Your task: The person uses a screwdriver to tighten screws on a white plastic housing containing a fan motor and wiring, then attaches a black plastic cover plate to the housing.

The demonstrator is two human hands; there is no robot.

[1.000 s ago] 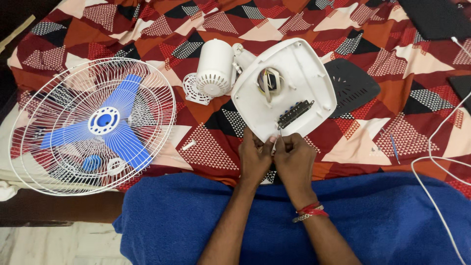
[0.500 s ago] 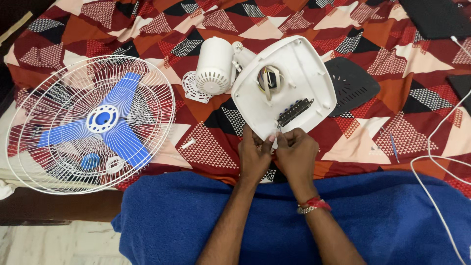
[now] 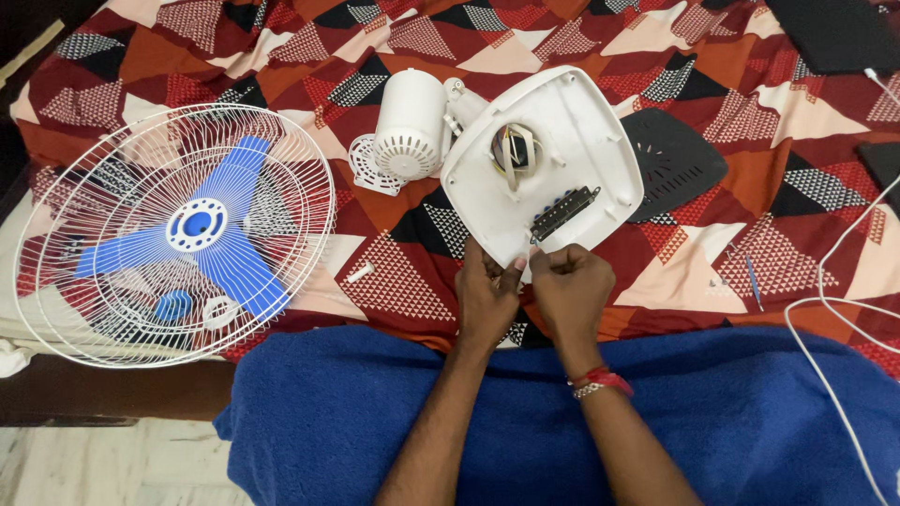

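- No package, label or sign could be told apart anywhere on the bed; the patterned bedspread (image 3: 712, 272) in red, orange, black and cream carried only fan parts.
- The white fan base (image 3: 544, 159) lay upside down in the middle of the bedspread, its wires and a dark terminal strip (image 3: 564, 214) showing inside, its near corner pointing at the hands.
- The white motor housing (image 3: 409, 125) lay touching the base's left edge; a black base cover (image 3: 667, 161) lay just beside its right edge.
- The wire fan guard with 3 blue blades (image 3: 178, 234) lay well apart to the left, overhanging the bed's near-left edge.
- A small white peg (image 3: 359, 273) lay on the open stretch of bedspread between guard and hands; a white cable (image 3: 825, 319) looped at the right.
- A blue blanket (image 3: 525, 422) covered the near edge under both forearms.
- The left hand (image 3: 486, 298) and right hand (image 3: 568, 292) met at the base's near corner, fingers curled and pressed together, pinching something too small to tell.
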